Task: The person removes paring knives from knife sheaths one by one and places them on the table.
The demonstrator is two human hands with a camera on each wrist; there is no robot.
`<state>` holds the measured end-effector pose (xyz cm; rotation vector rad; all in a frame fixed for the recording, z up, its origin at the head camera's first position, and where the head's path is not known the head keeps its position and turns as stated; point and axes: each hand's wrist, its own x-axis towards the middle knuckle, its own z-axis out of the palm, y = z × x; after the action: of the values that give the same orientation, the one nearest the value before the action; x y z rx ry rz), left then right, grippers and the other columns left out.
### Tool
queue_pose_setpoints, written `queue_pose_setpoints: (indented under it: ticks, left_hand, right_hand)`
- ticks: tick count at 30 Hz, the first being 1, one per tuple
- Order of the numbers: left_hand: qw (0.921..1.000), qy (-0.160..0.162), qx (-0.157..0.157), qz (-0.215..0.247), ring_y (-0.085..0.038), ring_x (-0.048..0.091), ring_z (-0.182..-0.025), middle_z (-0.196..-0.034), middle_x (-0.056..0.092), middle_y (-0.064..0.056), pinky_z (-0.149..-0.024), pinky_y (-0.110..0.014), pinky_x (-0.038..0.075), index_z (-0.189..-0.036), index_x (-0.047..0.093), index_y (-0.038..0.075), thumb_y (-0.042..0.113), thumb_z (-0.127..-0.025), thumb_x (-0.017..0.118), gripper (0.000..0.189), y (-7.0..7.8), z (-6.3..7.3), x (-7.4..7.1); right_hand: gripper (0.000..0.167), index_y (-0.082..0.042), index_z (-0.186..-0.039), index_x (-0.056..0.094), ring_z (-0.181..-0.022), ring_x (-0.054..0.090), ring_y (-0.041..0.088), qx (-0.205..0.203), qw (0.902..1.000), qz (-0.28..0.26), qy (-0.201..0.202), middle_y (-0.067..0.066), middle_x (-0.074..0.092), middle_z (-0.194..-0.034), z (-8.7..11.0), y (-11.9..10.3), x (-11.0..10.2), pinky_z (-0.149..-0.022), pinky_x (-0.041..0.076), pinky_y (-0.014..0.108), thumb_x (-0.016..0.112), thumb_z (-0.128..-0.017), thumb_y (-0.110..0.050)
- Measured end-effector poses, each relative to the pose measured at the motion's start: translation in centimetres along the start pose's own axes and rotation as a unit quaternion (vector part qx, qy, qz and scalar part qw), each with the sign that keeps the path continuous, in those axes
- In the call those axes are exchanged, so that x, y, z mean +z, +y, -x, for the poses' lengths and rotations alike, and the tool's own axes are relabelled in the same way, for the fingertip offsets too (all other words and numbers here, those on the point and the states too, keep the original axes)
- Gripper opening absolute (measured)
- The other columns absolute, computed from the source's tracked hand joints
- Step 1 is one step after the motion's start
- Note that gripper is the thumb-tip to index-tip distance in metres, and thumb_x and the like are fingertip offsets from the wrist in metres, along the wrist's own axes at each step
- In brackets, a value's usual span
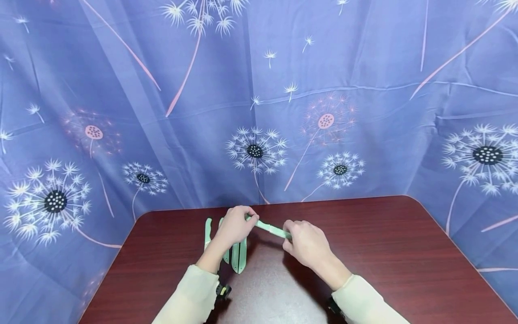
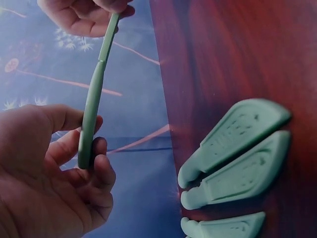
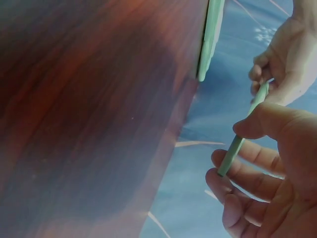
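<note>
A slim pale-green knife (image 1: 270, 228), apparently with a sheath over its blade, is held up above the table, edge toward me. My left hand (image 1: 236, 225) pinches its rounded handle end between thumb and fingers. At the opposite, flatter end, my right hand (image 1: 309, 243) grips it with the thumb on one face and fingertips on the other. A seam crosses the knife between the hands. Several matching green knives (image 2: 242, 171) lie side by side on the table below my left hand, which partly hides them in the head view.
The dark red-brown table (image 1: 372, 238) has rounded far corners. A blue curtain (image 1: 283, 112) printed with dandelions hangs right behind its far edge and along both sides. A black wrist device (image 1: 222, 290) sits by the left sleeve.
</note>
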<state>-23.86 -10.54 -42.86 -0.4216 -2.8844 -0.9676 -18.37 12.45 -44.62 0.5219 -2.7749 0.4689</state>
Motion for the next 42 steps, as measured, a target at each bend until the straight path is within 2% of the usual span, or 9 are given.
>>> queue_pose_setpoints:
  ticks: [5, 10, 14, 15, 18, 25, 32, 37, 42]
  left_hand:
    - [0.9991, 0.007, 0.041, -0.008, -0.025, 0.068, -0.1, -0.102, 0.071, 0.0, -0.086, -0.041, 0.054, -0.1, 0.079, 0.017, 0.02, -0.101, 0.067, 0.012, 0.2, 1.3, 0.3]
    - [0.9979, 0.0, 0.06, -0.025, -0.019, 0.065, -0.092, -0.104, 0.069, 0.003, -0.079, -0.037, 0.053, -0.107, 0.08, 0.017, 0.022, -0.103, 0.066, 0.016, 0.5, 2.6, 0.5]
    - [0.9949, -0.001, 0.089, -0.046, -0.017, 0.063, -0.093, -0.107, 0.068, 0.004, -0.08, -0.038, 0.053, -0.113, 0.081, 0.017, 0.025, -0.103, 0.068, 0.018, 0.7, 3.5, 0.7]
    - [0.9938, 0.001, 0.097, -0.053, -0.017, 0.063, -0.094, -0.106, 0.068, 0.005, -0.085, -0.039, 0.053, -0.114, 0.081, 0.018, 0.026, -0.103, 0.068, 0.019, 0.7, 3.7, 0.7]
    - [0.9893, 0.012, 0.123, -0.077, -0.016, 0.063, -0.096, -0.105, 0.068, 0.006, -0.088, -0.042, 0.052, -0.116, 0.081, 0.019, 0.027, -0.101, 0.071, 0.019, 0.9, 4.3, 1.0]
    - [0.9777, 0.04, 0.169, -0.118, -0.018, 0.061, -0.096, -0.102, 0.067, 0.008, -0.081, -0.039, 0.046, -0.117, 0.08, 0.019, 0.028, -0.096, 0.079, 0.023, 0.9, 5.4, 2.0]
    - [0.9679, 0.058, 0.193, -0.15, -0.021, 0.062, -0.095, -0.103, 0.068, 0.007, -0.076, -0.037, 0.044, -0.116, 0.08, 0.02, 0.025, -0.094, 0.082, 0.023, 0.8, 6.1, 2.7]
    - [0.9593, 0.072, 0.207, -0.178, -0.02, 0.061, -0.091, -0.101, 0.067, 0.008, -0.076, -0.038, 0.048, -0.115, 0.08, 0.022, 0.027, -0.093, 0.083, 0.023, 1.1, 6.6, 3.0]
    - [0.956, 0.082, 0.213, -0.184, -0.019, 0.059, -0.089, -0.098, 0.066, 0.008, -0.074, -0.036, 0.048, -0.112, 0.08, 0.022, 0.028, -0.092, 0.084, 0.021, 1.3, 6.9, 3.2]
  right_hand:
    - [0.02, -0.02, -0.088, 0.064, -0.068, 0.053, 0.016, -0.022, 0.9996, 0.004, 0.02, -0.012, 0.047, -0.069, 0.5, 0.4, -0.1, -0.057, 0.047, 0.036, 0.08, -0.078, -0.015]
    - [0.019, -0.02, -0.089, 0.067, -0.07, 0.052, 0.016, -0.048, 0.9973, 0.021, 0.052, -0.013, 0.047, -0.07, 1.0, 0.9, -0.4, -0.057, 0.046, 0.034, 0.081, -0.076, -0.016]
    - [0.021, -0.019, -0.091, 0.069, -0.069, 0.049, 0.015, -0.065, 0.9953, 0.031, 0.065, -0.013, 0.047, -0.071, 1.4, 1.3, -0.6, -0.058, 0.045, 0.033, 0.081, -0.075, -0.016]
    - [0.021, -0.019, -0.092, 0.069, -0.07, 0.049, 0.015, -0.069, 0.9948, 0.033, 0.068, -0.013, 0.047, -0.072, 1.6, 1.4, -0.7, -0.058, 0.045, 0.033, 0.081, -0.075, -0.016]
    - [0.021, -0.018, -0.093, 0.07, -0.07, 0.047, 0.015, -0.081, 0.9931, 0.04, 0.075, -0.013, 0.048, -0.072, 2.0, 1.7, -0.7, -0.059, 0.045, 0.032, 0.082, -0.075, -0.015]
    - [0.022, -0.016, -0.095, 0.072, -0.073, 0.05, 0.016, -0.104, 0.9893, 0.046, 0.092, -0.01, 0.055, -0.077, 2.6, 2.2, -0.9, -0.062, 0.047, 0.032, 0.082, -0.076, -0.014]
    - [0.023, -0.016, -0.098, 0.074, -0.077, 0.056, 0.019, -0.122, 0.9858, 0.056, 0.101, -0.005, 0.064, -0.083, 3.2, 2.4, -0.9, -0.065, 0.05, 0.036, 0.081, -0.076, -0.015]
    - [0.023, -0.015, -0.098, 0.074, -0.079, 0.058, 0.02, -0.131, 0.9836, 0.055, 0.111, -0.004, 0.067, -0.086, 3.4, 2.5, -1.0, -0.067, 0.052, 0.037, 0.081, -0.076, -0.014]
    - [0.024, -0.015, -0.097, 0.073, -0.078, 0.058, 0.02, -0.144, 0.9813, 0.054, 0.116, -0.003, 0.066, -0.086, 3.6, 2.6, -1.0, -0.067, 0.051, 0.037, 0.082, -0.075, -0.013]
